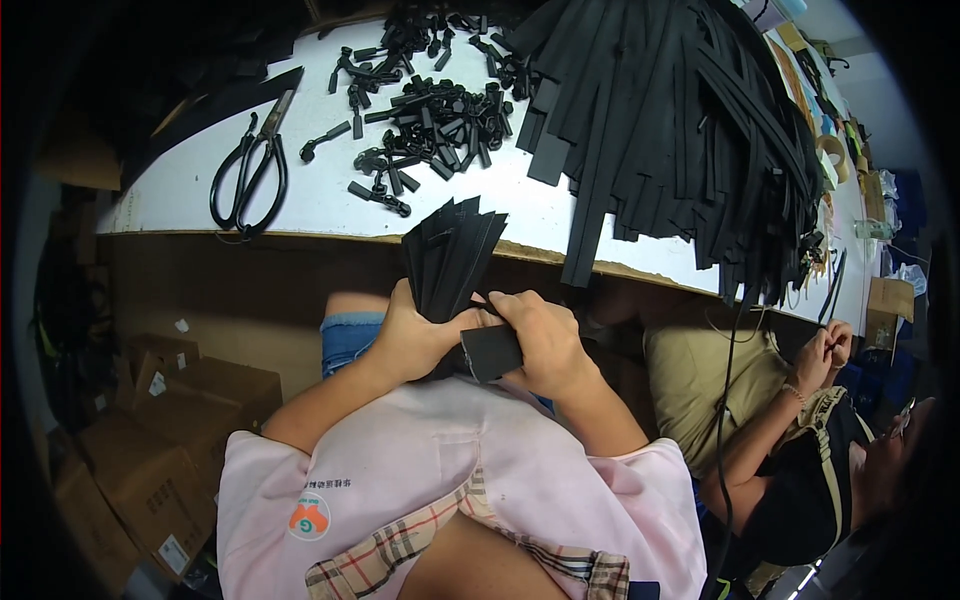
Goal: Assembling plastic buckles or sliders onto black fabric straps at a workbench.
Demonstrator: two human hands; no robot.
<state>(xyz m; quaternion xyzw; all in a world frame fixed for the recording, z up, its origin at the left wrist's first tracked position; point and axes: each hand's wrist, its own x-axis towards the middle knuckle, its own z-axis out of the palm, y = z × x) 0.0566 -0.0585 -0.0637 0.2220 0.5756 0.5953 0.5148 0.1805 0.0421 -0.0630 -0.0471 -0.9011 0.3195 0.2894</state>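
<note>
My left hand (pixel 418 335) is closed round a fanned bundle of black fabric strips (pixel 452 255), whose cut ends point up toward the table edge. Close against it, my right hand (pixel 548 342) pinches with thumb and forefinger beside the bundle's lower part. A wide flat black strip end (pixel 492 353) hangs between the two hands, at the right palm. Both hands are over my lap, just in front of the table. What the right fingertips touch inside the bundle is partly hidden.
On the white table (pixel 310 205) lie black-handled scissors (pixel 250 175), a heap of black zipper sliders with pulls (pixel 440 125) and a big pile of long black strips (pixel 650 130) overhanging the edge. Cardboard boxes (pixel 150 460) stand at left. A co-worker (pixel 770 460) sits at right.
</note>
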